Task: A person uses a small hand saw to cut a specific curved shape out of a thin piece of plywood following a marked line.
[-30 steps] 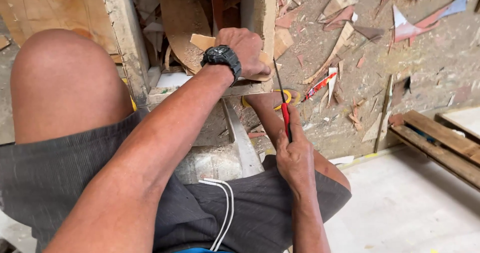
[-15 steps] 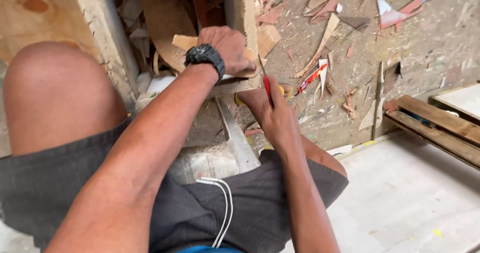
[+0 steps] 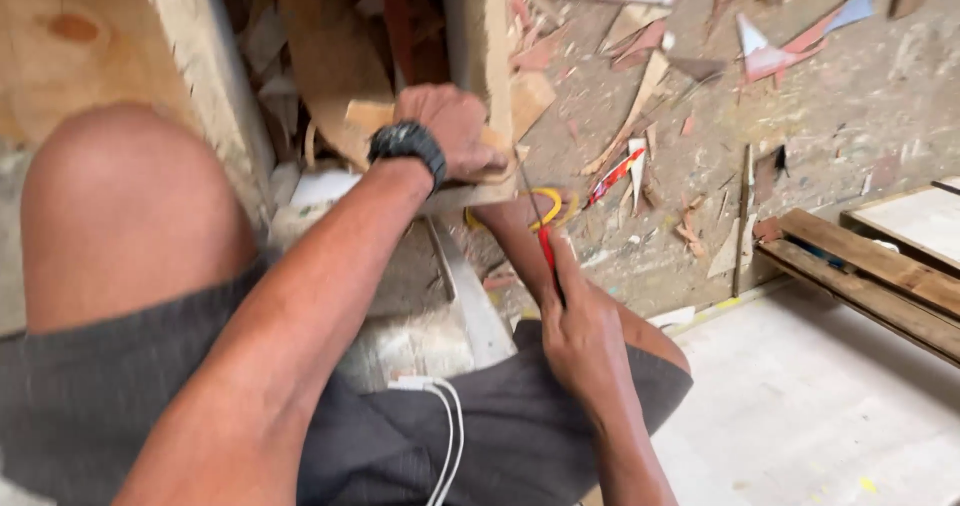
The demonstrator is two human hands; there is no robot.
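1. Gripping a thin red-handled tool (image 3: 545,246), the right hand (image 3: 580,341) is closing its fingers round the handle, with the dark slim blade rising toward the wooden post (image 3: 483,56).
2. Pressing down, the left hand (image 3: 450,126) is wrapping over the near end of that post and a flat wood offcut (image 3: 365,116) beside it; a black wristwatch (image 3: 408,144) is sitting on that wrist.
3. The tool's tip is meeting the post just below the left hand's fingers, though blur is hiding the exact contact.
4. A yellow ring (image 3: 548,206) is lying on the floor just behind the blade, and a red-and-white scrap (image 3: 612,174) is lying near it to the right.
5. The person is sitting in dark grey shorts (image 3: 520,436), a bare knee (image 3: 125,206) raised on the left side, with a white cord (image 3: 445,436) trailing over the lap.
6. Wood chips and splinters are littering the concrete floor (image 3: 850,106) along the far edge.
7. A slatted wooden pallet (image 3: 870,276) is resting at the right edge, beside a pale board (image 3: 800,416) in the near right corner.
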